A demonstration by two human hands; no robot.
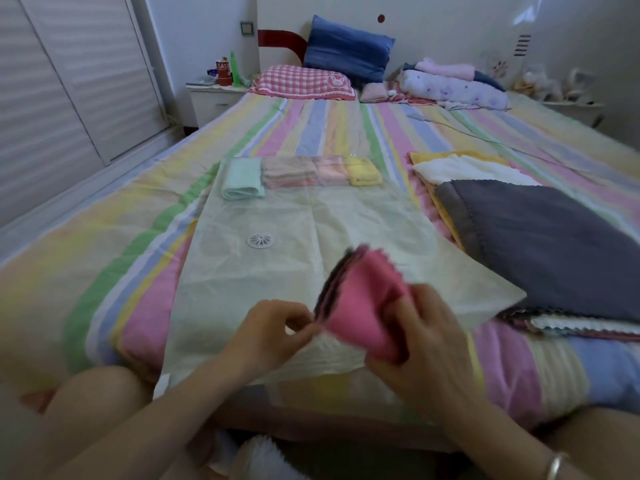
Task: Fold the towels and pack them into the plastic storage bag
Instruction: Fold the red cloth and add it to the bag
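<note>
- Near the foot of the bed (104, 237), both hands hold a small pink towel (367, 306) just above the near end of the plastic storage bag (346, 216); the towel is blurred, with darker layers showing at its left edge.
- Left hand (273, 327) pinches the towel's left edge between thumb and fingertips; right hand (426, 337) is curled round its right side, so both are grasping it.
- The bag lies flat, its long axis running near to far, straight ahead of the hands, with a round valve (262, 240) left of its middle.
- Across the bag's far end sits a left-to-right row of folded towels: a mint towel (242, 178), a striped towel (289, 173), a pale pink towel (332, 171) and a yellow towel (363, 171). Whether the mint one is under the plastic I cannot tell.
- The pink towel probably has to travel away from the person, along the bag's length, to sit just on the near side of that row; the opening seems to be at the near end, though it is not plainly visible.
- Right of the bag lies a loose pile topped by a grey towel (540, 244), with a white towel (464, 171) beyond it; the pile overlaps the bag's right edge and is closest to the right hand.
</note>
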